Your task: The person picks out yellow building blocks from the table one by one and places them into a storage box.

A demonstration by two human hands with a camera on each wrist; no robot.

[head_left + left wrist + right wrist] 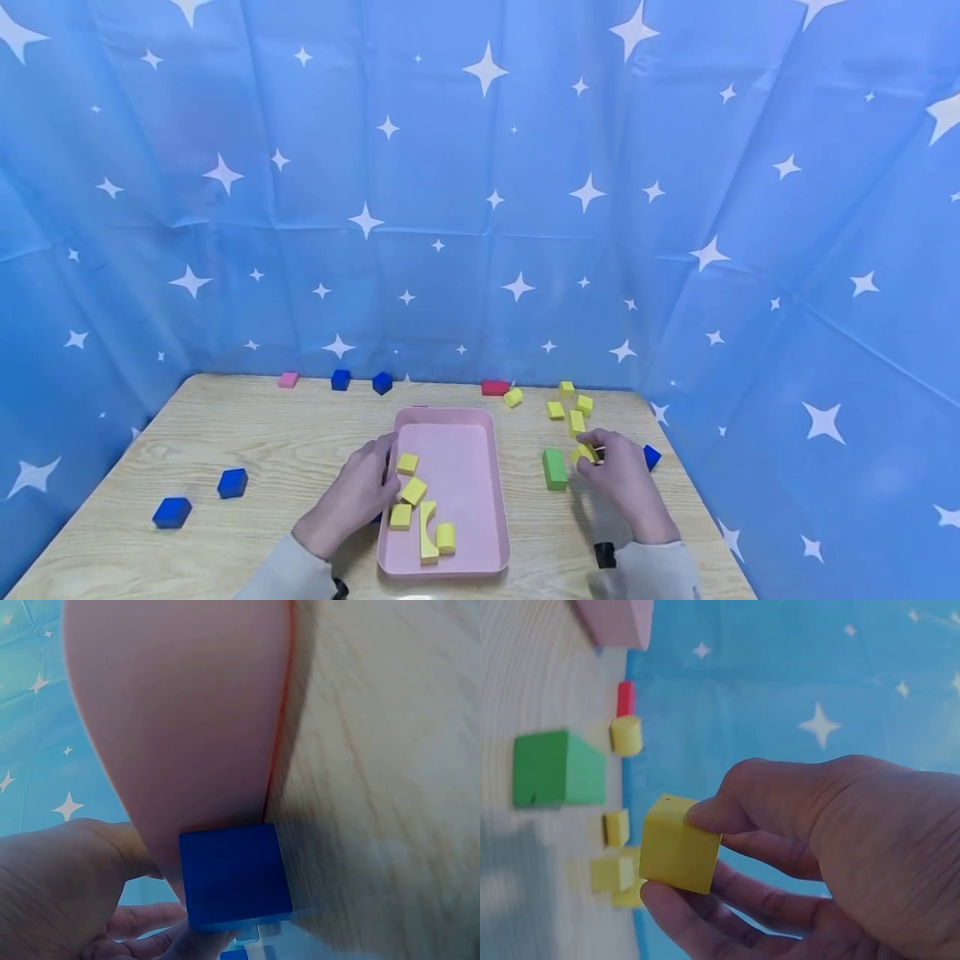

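A shallow pink tray (pixel 450 492) stands at the middle of the table with several yellow blocks inside, among them an arched piece (pixel 427 533) and a cylinder (pixel 446 537). At its left side my left hand (pixel 363 483) holds the rim, the thumb on the inner side. Against the tray's outer wall, a blue block (pixel 236 876) partly hides those fingers in the left wrist view. Right of the tray, my right hand (pixel 618 479) pinches a yellow block (pixel 679 846) between thumb and fingertips, above the table. A green block (pixel 554 469) stands just left of that hand.
Several yellow blocks (pixel 576 422) lie beyond my right hand, near a red block (pixel 494 388) at the back edge. A blue block (pixel 651 457) is right of that hand. Blue blocks (pixel 172 512) and a pink block (pixel 288 380) lie on the left. Starry curtains (pixel 480 208) surround the table.
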